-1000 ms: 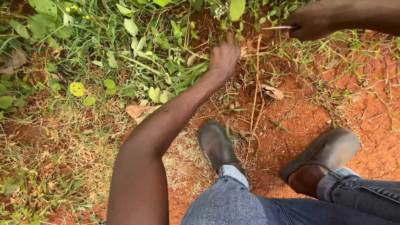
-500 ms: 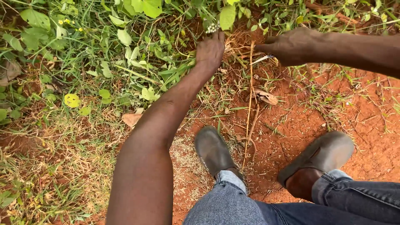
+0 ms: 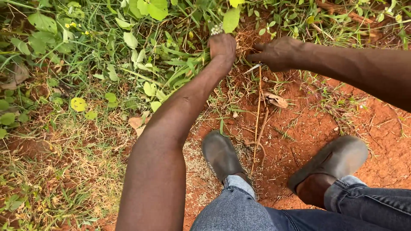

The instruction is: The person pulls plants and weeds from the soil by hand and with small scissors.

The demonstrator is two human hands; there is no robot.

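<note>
1. Red, bare soil (image 3: 342, 111) spreads beneath you, giving way to dry straw-coloured grass (image 3: 72, 162) on the side of your left arm and to a tangle of green leafy weeds (image 3: 141, 51) ahead.
2. Your left hand (image 3: 222, 47) is closed in a fist around a bunch of green weed stems (image 3: 188, 64) that lean away from its outer side; the fingers are turned from view, so you cannot see how much they clutch.
3. Just above that fist sits a small cluster of white flower buds (image 3: 217, 29), with a broad green leaf (image 3: 231, 19) beside it, partly cut off by the frame top.
4. Your right hand (image 3: 276, 52) is just beside the left, fingers curled shut on a thin pale blade-like tool (image 3: 253, 68). Only its short tip shows below the knuckles; the rest is buried in the hand, so what kind of tool it is stays hard to tell.
5. Below the right hand lie a long dry tan stalk (image 3: 258, 115) and a curled brown dead leaf (image 3: 276, 100).
6. Nearer to you than both hands stand your two worn grey-brown shoes (image 3: 220, 154), and blue denim trouser legs (image 3: 239, 209) run off the bottom edge.
</note>
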